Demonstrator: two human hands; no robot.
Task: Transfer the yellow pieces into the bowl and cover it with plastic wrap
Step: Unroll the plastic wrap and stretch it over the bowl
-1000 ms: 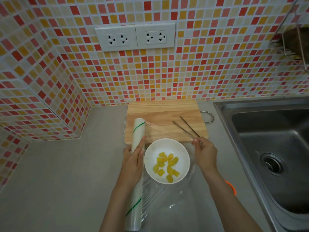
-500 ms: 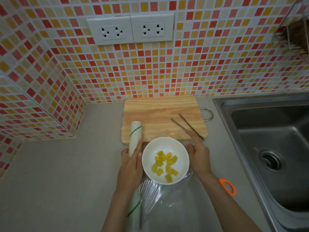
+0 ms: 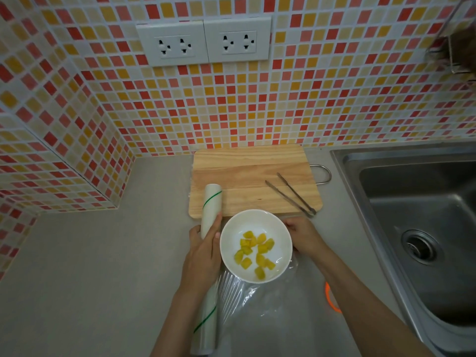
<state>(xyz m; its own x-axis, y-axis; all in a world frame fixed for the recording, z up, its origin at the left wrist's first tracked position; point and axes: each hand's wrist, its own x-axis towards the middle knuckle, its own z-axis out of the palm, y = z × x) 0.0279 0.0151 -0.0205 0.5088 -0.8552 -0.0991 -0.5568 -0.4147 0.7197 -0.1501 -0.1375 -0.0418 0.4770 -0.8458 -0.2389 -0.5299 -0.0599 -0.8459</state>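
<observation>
Round white bowl (image 3: 256, 246) of yellow pieces (image 3: 253, 252) between hands: left hand (image 3: 203, 249) grips clear plastic-wrap roll (image 3: 207, 269); right hand (image 3: 304, 235) curled at rim, grasp unclear.

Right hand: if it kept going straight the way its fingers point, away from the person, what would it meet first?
The right hand, beside the bowl, points toward the cutting board. First in line is probably the board's near edge, or the tongs whose joined end overhangs it. Heights are unclear from this view.

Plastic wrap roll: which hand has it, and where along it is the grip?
The left hand grips the plastic wrap roll around its middle. The right hand is at the bowl rim; what it pinches cannot be told.
</observation>
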